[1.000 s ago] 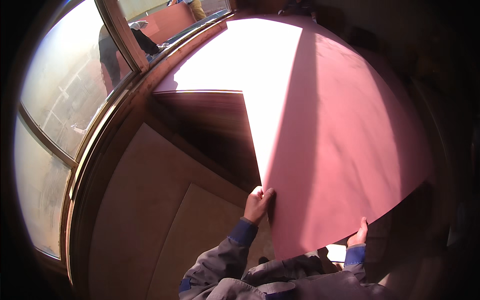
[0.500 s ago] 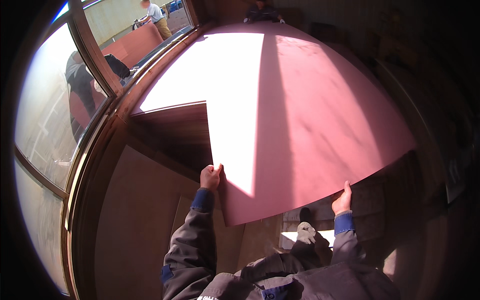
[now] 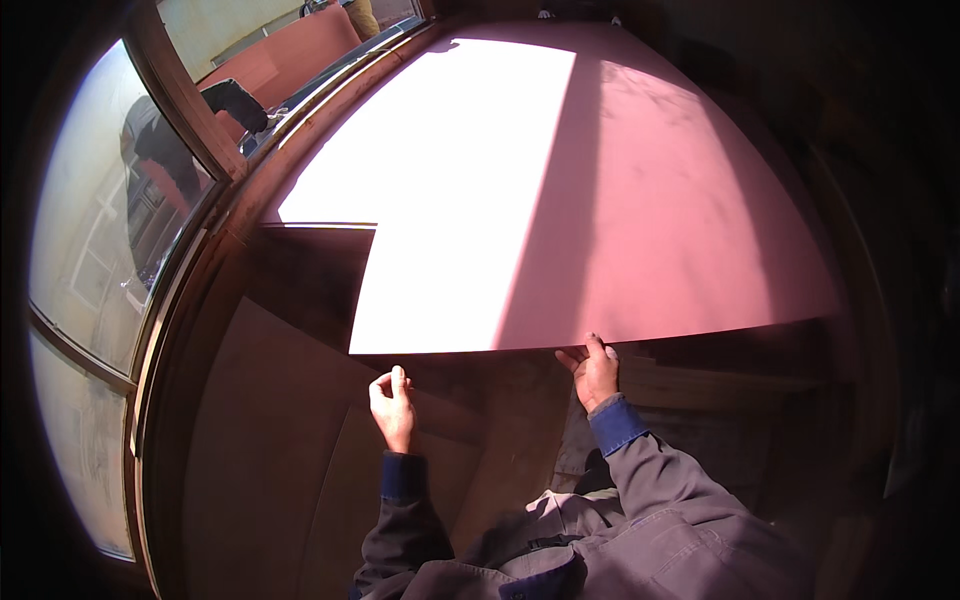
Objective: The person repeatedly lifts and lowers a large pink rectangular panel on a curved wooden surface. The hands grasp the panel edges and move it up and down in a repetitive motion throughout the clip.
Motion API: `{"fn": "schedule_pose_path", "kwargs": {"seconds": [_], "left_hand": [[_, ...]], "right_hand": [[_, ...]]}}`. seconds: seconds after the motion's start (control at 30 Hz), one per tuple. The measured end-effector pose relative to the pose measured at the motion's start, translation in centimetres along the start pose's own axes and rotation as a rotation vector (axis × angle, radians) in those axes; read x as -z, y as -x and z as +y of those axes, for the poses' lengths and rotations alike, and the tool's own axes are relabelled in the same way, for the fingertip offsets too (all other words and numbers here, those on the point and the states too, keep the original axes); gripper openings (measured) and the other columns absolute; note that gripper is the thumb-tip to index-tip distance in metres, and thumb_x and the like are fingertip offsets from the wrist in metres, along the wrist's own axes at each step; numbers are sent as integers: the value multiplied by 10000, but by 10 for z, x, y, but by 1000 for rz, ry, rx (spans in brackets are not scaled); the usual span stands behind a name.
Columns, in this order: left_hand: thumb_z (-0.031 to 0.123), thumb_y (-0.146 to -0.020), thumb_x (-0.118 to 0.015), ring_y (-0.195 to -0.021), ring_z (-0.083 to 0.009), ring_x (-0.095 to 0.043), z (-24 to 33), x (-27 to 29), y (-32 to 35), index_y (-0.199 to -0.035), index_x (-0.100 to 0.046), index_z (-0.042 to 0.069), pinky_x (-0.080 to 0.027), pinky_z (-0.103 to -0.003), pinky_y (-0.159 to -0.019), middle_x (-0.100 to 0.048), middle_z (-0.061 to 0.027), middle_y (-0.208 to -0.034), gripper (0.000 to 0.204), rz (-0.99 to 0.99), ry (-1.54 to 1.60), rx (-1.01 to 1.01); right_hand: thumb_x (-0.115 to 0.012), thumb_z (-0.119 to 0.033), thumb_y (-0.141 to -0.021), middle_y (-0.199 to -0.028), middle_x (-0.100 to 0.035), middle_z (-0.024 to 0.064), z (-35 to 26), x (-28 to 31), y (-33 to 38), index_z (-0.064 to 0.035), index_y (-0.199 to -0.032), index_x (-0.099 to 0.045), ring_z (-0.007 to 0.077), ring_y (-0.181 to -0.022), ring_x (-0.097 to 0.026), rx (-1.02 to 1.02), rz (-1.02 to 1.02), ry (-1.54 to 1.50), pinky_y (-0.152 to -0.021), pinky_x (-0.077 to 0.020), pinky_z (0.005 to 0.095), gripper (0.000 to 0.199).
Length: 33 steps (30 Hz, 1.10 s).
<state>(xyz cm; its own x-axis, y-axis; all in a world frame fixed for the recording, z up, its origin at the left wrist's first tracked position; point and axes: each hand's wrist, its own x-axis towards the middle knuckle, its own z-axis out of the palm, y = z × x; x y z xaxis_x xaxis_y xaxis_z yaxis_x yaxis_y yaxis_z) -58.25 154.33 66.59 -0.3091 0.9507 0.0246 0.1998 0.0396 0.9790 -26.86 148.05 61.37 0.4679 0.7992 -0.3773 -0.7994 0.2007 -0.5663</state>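
Note:
A large pink sheet (image 3: 680, 230) lies flat ahead of me, its left part washed white by sunlight. Its near edge runs across the middle of the view. My right hand (image 3: 593, 375) is at that edge, thumb over the top and other fingers partly hidden at the rim. Just below the sheet's near left corner is my left hand (image 3: 394, 408), apart from the sheet, fingers curled together around nothing visible. Beside that corner, a dark recess shows under a second pale edge.
A framed window (image 3: 90, 220) runs along the left. Through it, a bending person (image 3: 160, 150) and another pink sheet (image 3: 290, 55) show outside. White-gloved hands of another person (image 3: 545, 14) are at the far edge. Boards (image 3: 270, 400) lie low at left.
The near edge of the sheet has straightened and moved away from me, its left corner shifting left. My left hand has let go; my right hand has slid left along the edge.

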Motion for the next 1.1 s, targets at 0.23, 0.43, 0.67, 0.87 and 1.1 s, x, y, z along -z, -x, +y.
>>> {"fn": "schedule_pose_path", "kwargs": {"seconds": [0.23, 0.43, 0.67, 0.87, 1.1], "left_hand": [[464, -933, -596, -625, -144, -567, -15, -143, -109, -902, -514, 45, -471, -284, -552, -566, -46, -784, 427, -29, 348, 315], [413, -918, -627, -532, -127, -475, -75, -170, -222, -585, -516, -40, -400, -324, -509, -564, -59, -579, 573, 146, -138, -93], [586, -892, -552, -559, -258, -524, -130, -220, -234, -603, -546, -104, -429, -424, -596, -571, -191, -572, 748, 47, -463, 11], [530, -928, -516, -707, -333, -638, -75, -131, -224, -738, -617, -140, -469, -440, -676, -635, -267, -707, 704, 433, -698, 33], [353, -909, -615, -1235, -410, -489, -67, -234, -131, -1324, -266, -204, -405, -402, -1021, -452, -366, -1314, 777, 431, -345, -42]], "right_hand": [[-513, -162, -982, -938, -711, 135, 21, -104, -59, 76, -1071, -608, 188, -833, -688, -344, -637, 762, -803, -551, 313, 272], [-515, -133, -980, -968, -709, 123, -190, -25, -179, 81, -1136, -609, 157, -867, -666, 563, -180, 946, -805, -545, 294, 281], [-510, -448, -947, -1336, -512, 258, -567, 459, -192, 53, -1362, -445, 319, -1250, -495, 410, 668, 1639, -1027, -392, 400, 654], [-453, -457, -996, -1155, -630, 123, -388, 391, -257, 59, -1201, -586, 210, -1047, -594, -33, 15, 1021, -918, -451, 315, 571], [-441, -411, -1013, -1235, -590, 125, -402, 338, -184, 77, -1271, -525, 210, -1109, -556, 66, 67, 1081, -969, -422, 320, 559]]}}
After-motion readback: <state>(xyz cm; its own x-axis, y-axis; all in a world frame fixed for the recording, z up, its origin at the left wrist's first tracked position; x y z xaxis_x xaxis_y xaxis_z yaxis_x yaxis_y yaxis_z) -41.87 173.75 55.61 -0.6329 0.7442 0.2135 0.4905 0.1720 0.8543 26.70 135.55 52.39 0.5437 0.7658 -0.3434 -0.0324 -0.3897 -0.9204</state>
